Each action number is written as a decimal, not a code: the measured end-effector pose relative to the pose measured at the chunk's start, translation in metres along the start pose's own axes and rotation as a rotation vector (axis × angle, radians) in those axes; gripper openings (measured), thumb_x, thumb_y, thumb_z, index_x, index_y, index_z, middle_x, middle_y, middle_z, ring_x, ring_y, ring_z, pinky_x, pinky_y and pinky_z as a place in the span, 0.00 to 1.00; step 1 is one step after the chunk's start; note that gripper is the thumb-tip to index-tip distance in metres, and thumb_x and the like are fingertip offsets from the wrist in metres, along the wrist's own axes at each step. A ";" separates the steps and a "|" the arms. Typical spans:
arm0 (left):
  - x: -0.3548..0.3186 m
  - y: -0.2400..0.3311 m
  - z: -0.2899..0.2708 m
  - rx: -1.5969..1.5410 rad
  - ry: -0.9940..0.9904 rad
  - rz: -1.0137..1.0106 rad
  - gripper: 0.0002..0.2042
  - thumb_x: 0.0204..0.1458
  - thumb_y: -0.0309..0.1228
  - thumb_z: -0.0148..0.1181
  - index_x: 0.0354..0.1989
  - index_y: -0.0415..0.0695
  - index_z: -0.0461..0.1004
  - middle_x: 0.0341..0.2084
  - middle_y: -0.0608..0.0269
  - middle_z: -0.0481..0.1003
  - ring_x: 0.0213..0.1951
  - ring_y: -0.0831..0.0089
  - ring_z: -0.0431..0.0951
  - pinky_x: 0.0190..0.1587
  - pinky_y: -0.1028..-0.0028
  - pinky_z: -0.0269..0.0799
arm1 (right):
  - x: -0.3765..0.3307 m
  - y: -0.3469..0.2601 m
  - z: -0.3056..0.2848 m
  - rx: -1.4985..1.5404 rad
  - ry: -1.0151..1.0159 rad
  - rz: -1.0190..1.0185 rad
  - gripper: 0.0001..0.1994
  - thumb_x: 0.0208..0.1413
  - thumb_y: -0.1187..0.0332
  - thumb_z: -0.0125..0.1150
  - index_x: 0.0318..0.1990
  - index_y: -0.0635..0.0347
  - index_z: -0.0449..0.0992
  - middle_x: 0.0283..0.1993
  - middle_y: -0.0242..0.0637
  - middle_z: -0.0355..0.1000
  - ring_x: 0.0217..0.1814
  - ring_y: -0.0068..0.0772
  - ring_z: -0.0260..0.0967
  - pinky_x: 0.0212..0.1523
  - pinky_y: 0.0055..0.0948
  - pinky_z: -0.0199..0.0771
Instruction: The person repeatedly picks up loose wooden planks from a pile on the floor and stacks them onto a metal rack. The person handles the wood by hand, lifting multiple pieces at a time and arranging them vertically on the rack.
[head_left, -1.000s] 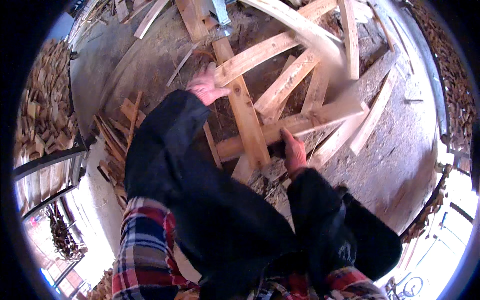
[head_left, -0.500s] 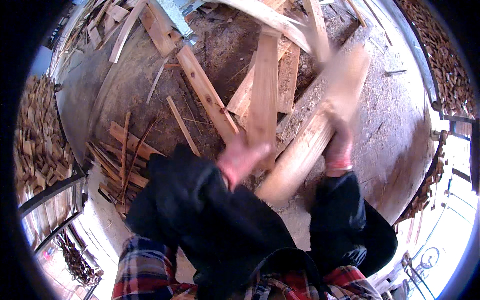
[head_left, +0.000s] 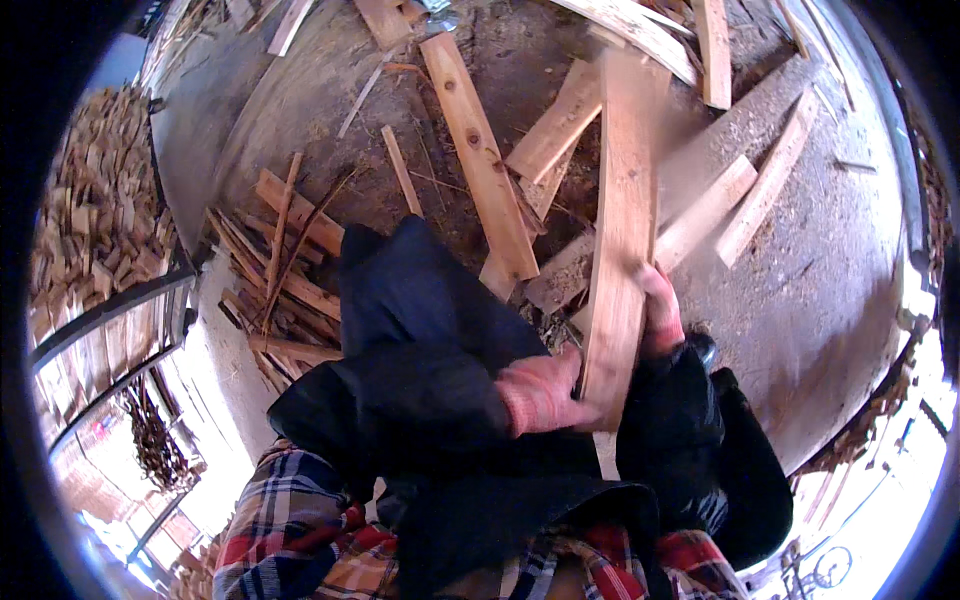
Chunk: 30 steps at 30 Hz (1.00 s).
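Observation:
I hold a long pale wooden plank [head_left: 622,220] with both hands, its near end low by my body and its far end pointing away over the ground. My left hand [head_left: 540,392], in a pink glove, grips the plank's near end from the left. My right hand [head_left: 660,310], also gloved in pink, clasps its right edge a little higher. Dark jacket sleeves cover both forearms.
More planks [head_left: 480,150] and offcuts lie scattered on the dirt ground ahead. A pile of thin sticks [head_left: 285,260] lies at my left. Stacked split wood [head_left: 95,220] fills a rack at the far left. A concrete strip [head_left: 800,280] runs at the right.
The plank has swung from the right toward the middle and lies more upright in view. My left hand has come onto its near end; before, only the right hand gripped it.

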<state>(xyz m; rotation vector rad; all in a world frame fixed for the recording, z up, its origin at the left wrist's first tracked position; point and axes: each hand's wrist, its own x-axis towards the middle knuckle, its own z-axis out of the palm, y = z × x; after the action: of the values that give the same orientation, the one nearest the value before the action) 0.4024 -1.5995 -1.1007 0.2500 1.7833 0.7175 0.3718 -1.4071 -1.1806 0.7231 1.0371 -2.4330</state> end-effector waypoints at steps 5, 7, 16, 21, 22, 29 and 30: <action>0.007 -0.023 -0.014 -0.484 0.166 0.284 0.41 0.43 0.52 0.66 0.62 0.41 0.60 0.49 0.46 0.74 0.53 0.53 0.73 0.56 0.65 0.67 | 0.008 -0.007 0.031 -0.075 -0.138 -0.042 0.34 0.43 0.61 0.68 0.58 0.69 0.65 0.48 0.44 0.74 0.47 0.38 0.75 0.49 0.35 0.77; 0.019 -0.036 -0.039 -0.469 0.648 0.212 0.29 0.50 0.45 0.64 0.57 0.42 0.67 0.54 0.48 0.69 0.55 0.54 0.71 0.56 0.65 0.67 | 0.037 -0.004 0.056 -0.144 -0.123 -0.056 0.27 0.48 0.67 0.66 0.56 0.68 0.68 0.46 0.39 0.75 0.45 0.32 0.74 0.48 0.32 0.74; 0.123 -0.110 -0.145 -0.340 1.076 -0.342 0.49 0.41 0.61 0.65 0.59 0.28 0.60 0.51 0.43 0.72 0.52 0.57 0.75 0.53 0.64 0.70 | 0.164 0.024 0.058 -0.989 0.374 -0.209 0.35 0.47 0.47 0.67 0.57 0.62 0.70 0.43 0.43 0.77 0.41 0.37 0.74 0.43 0.32 0.71; 0.143 -0.161 -0.147 -0.844 0.943 -0.164 0.45 0.43 0.55 0.67 0.61 0.30 0.60 0.53 0.48 0.72 0.53 0.61 0.73 0.55 0.68 0.68 | 0.209 0.008 0.023 -0.945 0.406 -0.151 0.28 0.50 0.47 0.65 0.48 0.64 0.77 0.37 0.42 0.77 0.37 0.36 0.72 0.45 0.33 0.70; 0.144 -0.170 -0.150 -0.919 0.881 -0.164 0.44 0.43 0.54 0.68 0.60 0.31 0.62 0.52 0.49 0.72 0.52 0.61 0.73 0.56 0.68 0.67 | 0.221 0.005 0.025 -1.086 0.358 -0.264 0.28 0.50 0.47 0.65 0.46 0.66 0.78 0.38 0.41 0.78 0.39 0.37 0.73 0.45 0.34 0.70; 0.153 -0.197 -0.156 -1.454 0.506 0.151 0.34 0.48 0.53 0.66 0.57 0.41 0.69 0.51 0.59 0.74 0.51 0.67 0.75 0.56 0.68 0.67 | 0.279 -0.026 0.030 -1.484 0.394 -0.319 0.23 0.53 0.53 0.63 0.45 0.66 0.77 0.41 0.45 0.78 0.43 0.36 0.74 0.45 0.37 0.70; 0.152 -0.197 -0.154 -1.499 0.469 0.085 0.33 0.49 0.53 0.66 0.56 0.42 0.69 0.51 0.60 0.75 0.50 0.67 0.75 0.56 0.67 0.67 | 0.272 -0.038 0.028 -1.834 0.380 -0.443 0.20 0.53 0.55 0.64 0.45 0.64 0.77 0.40 0.45 0.78 0.43 0.36 0.74 0.44 0.37 0.71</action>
<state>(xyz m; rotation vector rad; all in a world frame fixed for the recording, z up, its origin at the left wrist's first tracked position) 0.2455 -1.7304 -1.3097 -0.9076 1.1825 2.0477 0.1287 -1.4457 -1.3058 0.1887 2.8907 -0.6033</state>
